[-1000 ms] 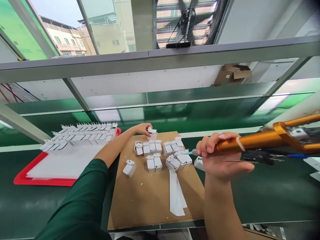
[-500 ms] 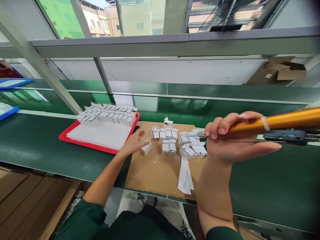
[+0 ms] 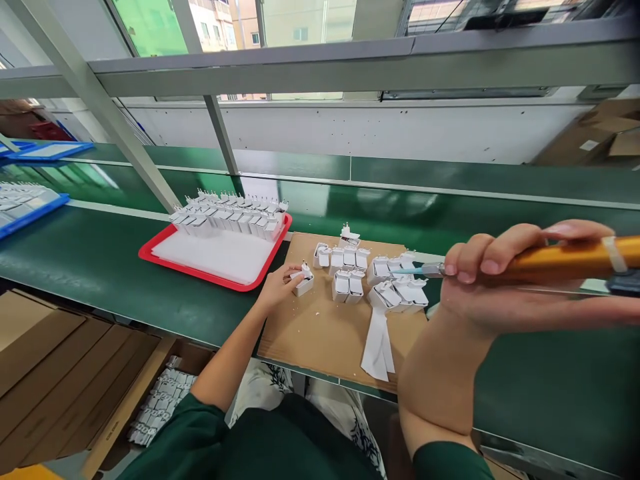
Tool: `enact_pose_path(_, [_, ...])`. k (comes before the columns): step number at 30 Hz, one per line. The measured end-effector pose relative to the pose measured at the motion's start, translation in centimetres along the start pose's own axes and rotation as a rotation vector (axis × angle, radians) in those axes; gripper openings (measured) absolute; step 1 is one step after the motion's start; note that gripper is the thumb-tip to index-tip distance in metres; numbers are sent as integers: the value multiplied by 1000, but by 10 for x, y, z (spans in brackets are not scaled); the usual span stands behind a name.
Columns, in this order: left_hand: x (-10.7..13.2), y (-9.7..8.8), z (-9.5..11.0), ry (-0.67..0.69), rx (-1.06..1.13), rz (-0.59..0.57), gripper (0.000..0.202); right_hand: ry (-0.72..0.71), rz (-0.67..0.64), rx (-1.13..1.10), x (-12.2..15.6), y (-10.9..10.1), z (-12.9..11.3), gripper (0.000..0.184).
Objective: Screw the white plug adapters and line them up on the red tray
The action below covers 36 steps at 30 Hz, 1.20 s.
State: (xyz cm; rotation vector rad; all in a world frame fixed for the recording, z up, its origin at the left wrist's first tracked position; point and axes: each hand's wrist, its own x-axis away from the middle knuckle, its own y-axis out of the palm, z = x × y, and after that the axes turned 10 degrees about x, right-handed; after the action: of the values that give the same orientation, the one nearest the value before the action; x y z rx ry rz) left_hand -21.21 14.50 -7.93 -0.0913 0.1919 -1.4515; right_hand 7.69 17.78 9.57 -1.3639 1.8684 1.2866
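Note:
My left hand (image 3: 281, 283) has its thumb and fingers closed on a small white plastic housing (image 3: 304, 287) at the cardboard's left side. A small part with pins, like a plug, shows at its top. My right hand (image 3: 520, 287) is wrapped round a gold, tube-shaped tool (image 3: 560, 260), held well above the board. The tool's metal nose carries a thin, pale-blue tip (image 3: 406, 271), pointing left over the rows of white housings. Several such housings (image 3: 347, 285) stand in groups on the cardboard (image 3: 313, 340). White paper strips (image 3: 379, 347) lie in front of them.
A red tray (image 3: 200, 270) on the left holds many white housings (image 3: 225, 217) on a white sheet. Blue trays (image 3: 37, 217) stand farther left. A slanted metal post (image 3: 115, 127) rises behind the green bench (image 3: 100, 260). Below left, an open carton (image 3: 120, 413) contains white parts.
My left hand has moved onto the single housing and closed on it; half a second ago its fingers were spread beside it. The view has shifted, and my right hand still holds the gold tool.

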Motion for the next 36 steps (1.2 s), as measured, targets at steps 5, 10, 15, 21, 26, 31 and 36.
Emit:
enact_pose_path(5, [7,6,-4,4,33,12,36,30,-5,4,0,-3,2,75])
enact_pose_path(10, [9,11,-6,30,-13,61,30,57,3,21,1,-3,-4,76])
enact_pose_path(15, [6,15,-10,3,13,97,24,54,7,43,3,-4,-7,75])
enact_pose_path(21, [-2,27,-20,-125,172,97,24,-15,33,29,3,-1,-3,76])
enact_pose_path(26, [-5,30,-13,-198,273,29,27,7,57,57,3,3,-5,76])
enact_pose_path(31, [-4,28,-7,-202,279,-7,31,21,84,76,5,2,-6,76])
enact_pose_path(36, [11,29,-3,-46,109,108,31,133,173,31,11,1,-9,70])
